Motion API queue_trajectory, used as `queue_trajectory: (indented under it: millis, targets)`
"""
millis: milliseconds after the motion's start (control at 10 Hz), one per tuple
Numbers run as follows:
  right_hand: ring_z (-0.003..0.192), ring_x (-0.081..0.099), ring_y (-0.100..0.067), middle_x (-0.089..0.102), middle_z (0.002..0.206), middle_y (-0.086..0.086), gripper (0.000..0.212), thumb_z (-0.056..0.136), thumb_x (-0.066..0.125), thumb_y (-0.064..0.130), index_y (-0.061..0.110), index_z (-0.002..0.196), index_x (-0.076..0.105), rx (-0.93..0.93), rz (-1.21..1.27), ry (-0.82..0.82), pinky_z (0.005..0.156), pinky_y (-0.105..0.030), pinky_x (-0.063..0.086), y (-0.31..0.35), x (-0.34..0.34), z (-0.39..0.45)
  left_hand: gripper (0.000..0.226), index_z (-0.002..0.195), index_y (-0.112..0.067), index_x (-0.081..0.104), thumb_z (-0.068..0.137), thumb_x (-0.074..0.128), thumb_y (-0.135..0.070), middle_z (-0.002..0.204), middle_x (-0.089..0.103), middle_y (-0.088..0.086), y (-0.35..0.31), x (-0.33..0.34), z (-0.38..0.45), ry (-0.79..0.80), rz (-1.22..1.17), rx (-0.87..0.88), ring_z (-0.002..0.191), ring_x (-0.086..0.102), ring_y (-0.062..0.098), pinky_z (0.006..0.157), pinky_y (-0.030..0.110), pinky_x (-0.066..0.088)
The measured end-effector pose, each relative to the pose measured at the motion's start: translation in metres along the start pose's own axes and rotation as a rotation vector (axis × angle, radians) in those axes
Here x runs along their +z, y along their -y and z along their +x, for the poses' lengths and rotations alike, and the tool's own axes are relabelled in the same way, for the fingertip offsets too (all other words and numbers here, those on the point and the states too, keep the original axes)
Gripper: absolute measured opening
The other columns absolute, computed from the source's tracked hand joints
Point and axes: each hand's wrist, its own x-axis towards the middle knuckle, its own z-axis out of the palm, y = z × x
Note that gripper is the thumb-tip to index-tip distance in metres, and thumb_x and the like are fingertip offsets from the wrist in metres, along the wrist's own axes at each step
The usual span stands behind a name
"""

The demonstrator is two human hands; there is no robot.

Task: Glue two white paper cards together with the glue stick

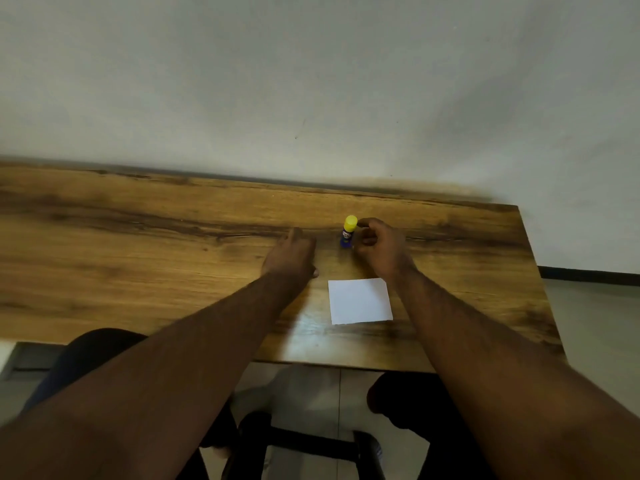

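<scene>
A glue stick [348,231] with a blue body and a yellow cap stands upright on the wooden table [138,258]. My right hand [379,249] is right beside it on its right, fingers curled; I cannot tell whether they touch it. My left hand [292,256] lies palm down on the table to the left of the glue stick, fingers stretched forward, holding nothing. A white paper card [360,301] lies flat on the table nearer to me, between my forearms. I see only one card face; a second may lie under it.
A pale wall [311,81] rises behind the table's far edge. The table's right edge [535,271] runs close to my right arm. Below the near edge are my knees, a tiled floor and a black stool frame [311,441].
</scene>
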Motion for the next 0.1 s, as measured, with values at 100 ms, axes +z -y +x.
queue_trajectory:
  millis: [100]
  targets:
    - [0.097, 0.063, -0.023, 0.068, 0.106, -0.009, 0.030, 0.081, 0.067, 0.007, 0.008, 0.110, 0.063, 0.040, -0.129, 0.009, 0.081, -0.032, 0.051, 0.0037, -0.0154, -0.0162, 0.033, 0.123, -0.012, 0.050, 0.090, 0.056, -0.013, 0.132, 0.043, 0.014, 0.0046, -0.0021, -0.0196, -0.031, 0.120, -0.008, 0.120, 0.043, 0.034, 0.089, 0.045, 0.045]
